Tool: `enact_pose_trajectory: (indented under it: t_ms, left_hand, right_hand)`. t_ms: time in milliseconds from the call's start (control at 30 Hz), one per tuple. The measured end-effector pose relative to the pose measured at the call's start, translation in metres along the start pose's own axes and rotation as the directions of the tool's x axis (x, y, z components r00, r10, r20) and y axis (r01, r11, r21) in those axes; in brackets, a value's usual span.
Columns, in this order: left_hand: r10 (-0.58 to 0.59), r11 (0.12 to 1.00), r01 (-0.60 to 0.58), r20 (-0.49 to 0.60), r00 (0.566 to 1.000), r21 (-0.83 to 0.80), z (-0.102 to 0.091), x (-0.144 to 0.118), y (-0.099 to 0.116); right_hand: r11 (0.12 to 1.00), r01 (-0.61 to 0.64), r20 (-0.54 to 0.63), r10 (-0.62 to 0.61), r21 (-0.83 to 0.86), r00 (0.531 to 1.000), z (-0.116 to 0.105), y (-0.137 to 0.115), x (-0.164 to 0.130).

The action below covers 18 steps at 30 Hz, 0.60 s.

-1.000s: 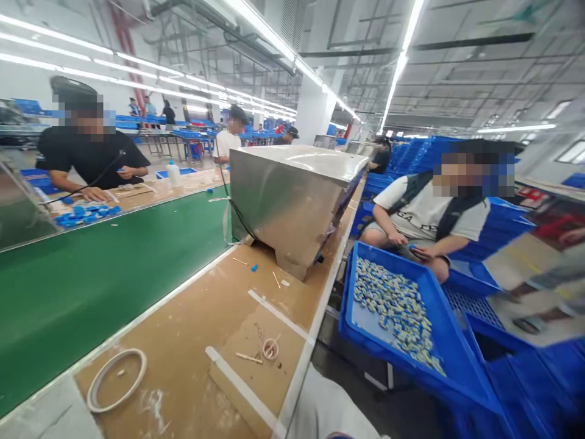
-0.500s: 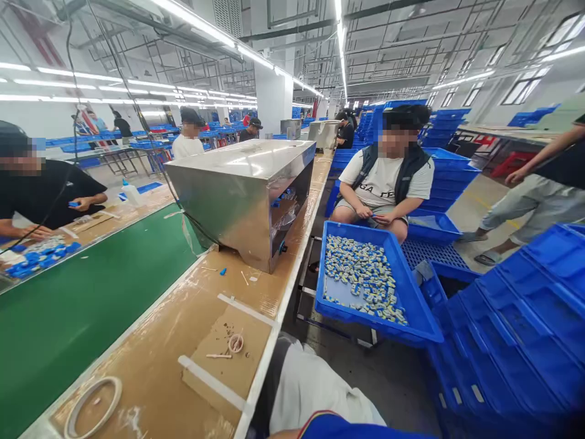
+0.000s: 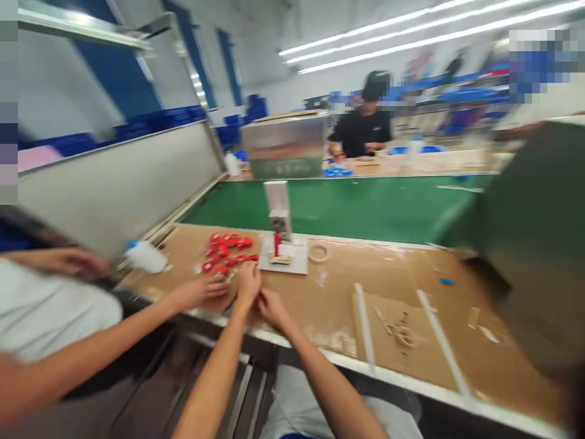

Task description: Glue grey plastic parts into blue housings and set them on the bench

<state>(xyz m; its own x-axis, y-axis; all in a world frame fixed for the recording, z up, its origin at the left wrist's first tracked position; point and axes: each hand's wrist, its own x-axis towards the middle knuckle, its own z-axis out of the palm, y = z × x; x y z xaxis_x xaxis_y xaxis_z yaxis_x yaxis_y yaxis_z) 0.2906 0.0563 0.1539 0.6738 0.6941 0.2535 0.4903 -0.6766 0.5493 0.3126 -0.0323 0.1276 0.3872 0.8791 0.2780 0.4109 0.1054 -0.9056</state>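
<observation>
Beside both hands (image 3: 258, 292), red parts (image 3: 226, 251) (co-worker's hand (image 3: 208, 291) adjacent).

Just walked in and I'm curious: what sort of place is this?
Most likely a factory assembly line: a green conveyor belt runs past a brown workbench, a pile of small red parts lies on it, and a person in black works opposite.

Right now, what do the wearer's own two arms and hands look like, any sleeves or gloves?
Both forearms are bare: no sleeve reaches the left hand or right hand. No gloves, watch or rings show, though the picture is blurred.
</observation>
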Motion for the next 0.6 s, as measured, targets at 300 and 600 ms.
enact_pose_trajectory:
  t_ms: [300, 600]
  left_hand:
    - [-0.159, 0.985, 0.166, -0.156, 0.975, 0.033, -0.008, -0.094, -0.038]
    - [-0.244, 0.969, 0.247, -0.092, 0.965, 0.016, -0.010, -0.086, -0.040]
  right_hand:
    - [0.997, 0.000, 0.027, -0.002, 0.073, 1.000, -0.002, 0.017, -0.013]
    - [0.998, 0.007, 0.079, -0.012, 0.057, 0.997, -0.005, 0.012, -0.023]
